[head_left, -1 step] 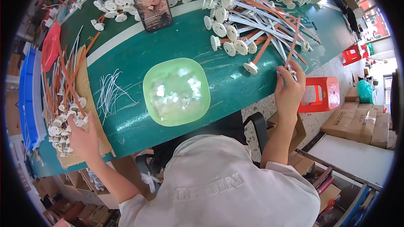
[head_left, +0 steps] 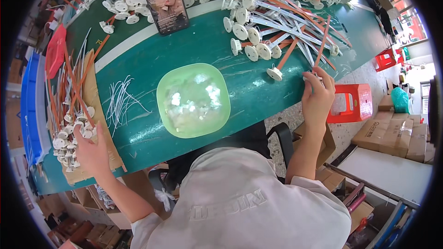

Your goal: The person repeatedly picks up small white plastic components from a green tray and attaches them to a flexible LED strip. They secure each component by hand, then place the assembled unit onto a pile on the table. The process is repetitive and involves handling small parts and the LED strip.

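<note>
At the table's left end my left hand (head_left: 93,151) reaches into a bunch of white round discs (head_left: 66,144) fixed to orange and grey strips (head_left: 75,80). Its thumb and forefinger are spread apart around some of the discs; the other fingers are partly hidden. Near the right front edge, my right hand (head_left: 318,96) pinches the near end of an orange strip (head_left: 322,41), which points away from me across the pile. Its fingers mostly cover a small white part at that end. Beyond that hand lies a heap of white discs (head_left: 251,53) on orange and grey strips.
A light green bowl (head_left: 160,106) with small shiny pieces stands mid-table. Thin white wires (head_left: 121,101) lie left of it. A phone (head_left: 168,11) stands at the back by more discs. A blue tray (head_left: 28,110) borders the left side; a red stool (head_left: 362,103) is right of the table.
The fingers of my right hand have shifted very slightly, and the far tip of the orange strip has moved a little. My left hand stays in place.
</note>
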Demonstrator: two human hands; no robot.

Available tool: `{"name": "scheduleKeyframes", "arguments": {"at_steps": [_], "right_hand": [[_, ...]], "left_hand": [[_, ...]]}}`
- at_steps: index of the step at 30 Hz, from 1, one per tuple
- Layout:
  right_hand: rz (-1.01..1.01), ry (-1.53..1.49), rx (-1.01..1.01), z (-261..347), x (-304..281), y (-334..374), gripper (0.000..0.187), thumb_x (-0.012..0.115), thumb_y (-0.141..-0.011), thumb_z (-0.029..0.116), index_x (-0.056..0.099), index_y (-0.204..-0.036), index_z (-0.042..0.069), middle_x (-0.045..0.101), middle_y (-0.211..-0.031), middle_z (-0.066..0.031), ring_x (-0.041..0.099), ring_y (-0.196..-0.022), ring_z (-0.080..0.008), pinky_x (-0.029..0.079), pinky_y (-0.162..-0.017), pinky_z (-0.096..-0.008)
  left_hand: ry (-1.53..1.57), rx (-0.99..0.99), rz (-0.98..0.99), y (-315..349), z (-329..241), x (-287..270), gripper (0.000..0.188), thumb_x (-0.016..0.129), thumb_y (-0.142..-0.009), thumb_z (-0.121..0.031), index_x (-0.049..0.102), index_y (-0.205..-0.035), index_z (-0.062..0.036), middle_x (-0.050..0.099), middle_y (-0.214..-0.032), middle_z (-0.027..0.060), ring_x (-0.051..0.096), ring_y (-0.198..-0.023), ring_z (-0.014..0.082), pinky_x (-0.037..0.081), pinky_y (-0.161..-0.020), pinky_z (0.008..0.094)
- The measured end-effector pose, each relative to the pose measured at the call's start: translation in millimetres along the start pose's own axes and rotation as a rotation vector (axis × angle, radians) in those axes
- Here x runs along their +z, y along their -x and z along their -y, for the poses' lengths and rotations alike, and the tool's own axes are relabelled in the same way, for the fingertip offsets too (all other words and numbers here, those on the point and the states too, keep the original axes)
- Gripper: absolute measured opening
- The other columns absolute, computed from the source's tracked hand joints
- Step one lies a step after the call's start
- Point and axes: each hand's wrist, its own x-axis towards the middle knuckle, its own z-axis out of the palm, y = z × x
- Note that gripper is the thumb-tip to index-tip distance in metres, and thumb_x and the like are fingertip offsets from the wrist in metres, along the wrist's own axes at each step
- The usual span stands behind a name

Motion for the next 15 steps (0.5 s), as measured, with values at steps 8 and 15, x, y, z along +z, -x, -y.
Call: {"name": "scheduleKeyframes", "arguments": {"at_steps": [8, 15], "right_hand": [[0.052, 0.049, -0.154, -3.4, -15.1, -16.9, 0.025, 0.068, -0.073, -0.008, 0.070, -0.094, 0.005, 0.069, -0.099, -0.0104, 0.065, -0.095, -0.0292, 0.049, -0.087, -0.0404], [-0.260, -0.560, -0.328, 90.2, -14.2, 22.1, 0.022, 0.076, -0.067, -0.009, 0.055, -0.073, -0.003, 0.066, -0.088, -0.0186, 0.066, -0.079, -0.0337, 0.055, -0.074, -0.0474]], "left_hand": [[0.545, 0.180, -0.224, 33.0, -25.2, -1.4, 0.032, 0.076, -0.084, -0.022, 0.066, -0.108, -0.0030, 0.056, -0.067, 0.0033, 0.051, -0.062, 0.0151, 0.043, -0.061, 0.0305], [1.286, 0.504, 0.379, 82.3, -82.8, -31.9, 0.018, 0.065, -0.081, -0.004, 0.066, -0.098, 0.0002, 0.067, -0.079, 0.0097, 0.063, -0.067, 0.0202, 0.050, -0.060, 0.0308]]}}
